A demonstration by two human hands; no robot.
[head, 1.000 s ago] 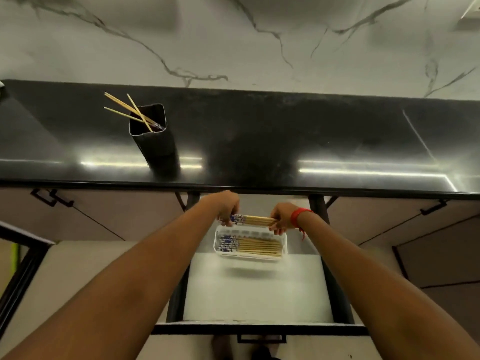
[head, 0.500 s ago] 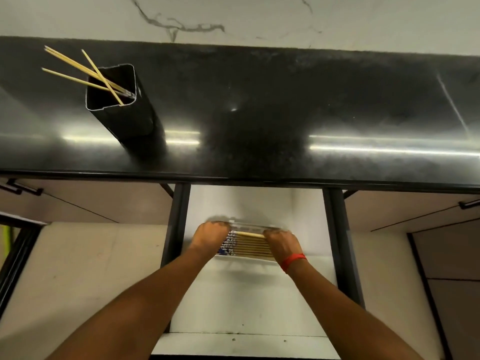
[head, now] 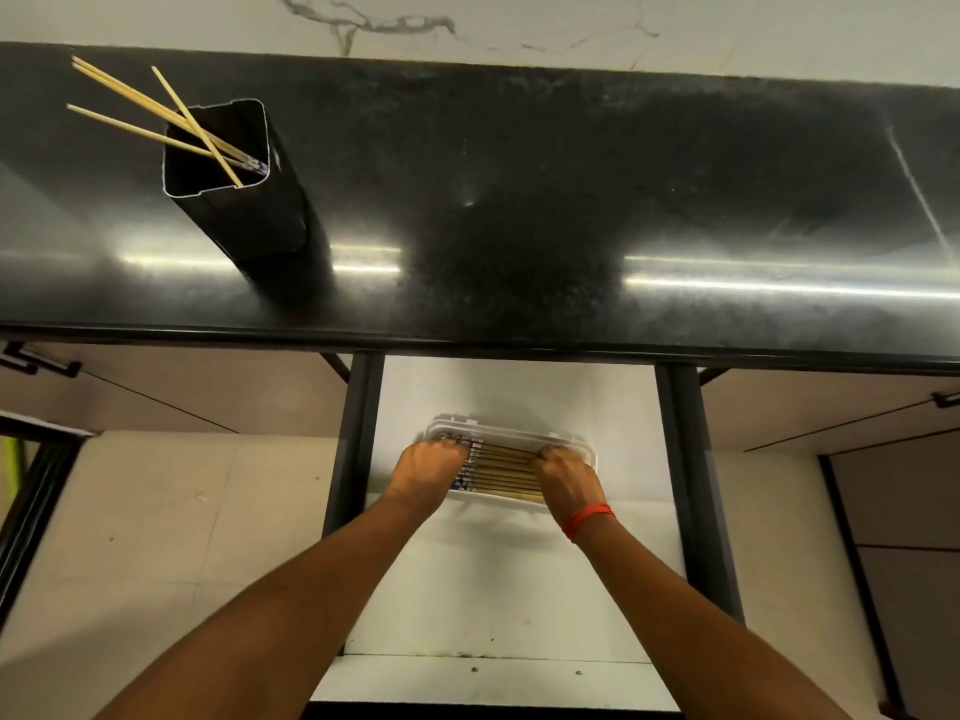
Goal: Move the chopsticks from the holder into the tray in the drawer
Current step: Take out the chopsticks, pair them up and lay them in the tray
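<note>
An open drawer with a pale white floor (head: pixel 498 579) and dark metal side rails sits pulled out under the front edge of a glossy black stone worktop (head: pixel 571 200). Toward the back of the drawer floor lies a shallow white rectangular plastic tray (head: pixel 584 449), its long side parallel to the worktop's front edge. A row of light wooden chopsticks with blue-and-white patterned ends (head: pixel 501 472) lies flat in the tray, side by side, patterned ends to the left. The left hand (head: pixel 428 470) is down on the tray's left end with fingers curled over the patterned ends; the right hand (head: pixel 563 478), with a red thread band (head: pixel 587 519) at its wrist, is curled over the plain ends at the right. Both touch the chopsticks, but whether either is pinching one or only pressing on the row I cannot tell. Near the worktop's back left corner stands a tall black square-sectioned holder (head: pixel 244 210), upright, with four plain-looking wooden chopsticks (head: pixel 150 114) leaning out of its mouth toward the left.
</note>
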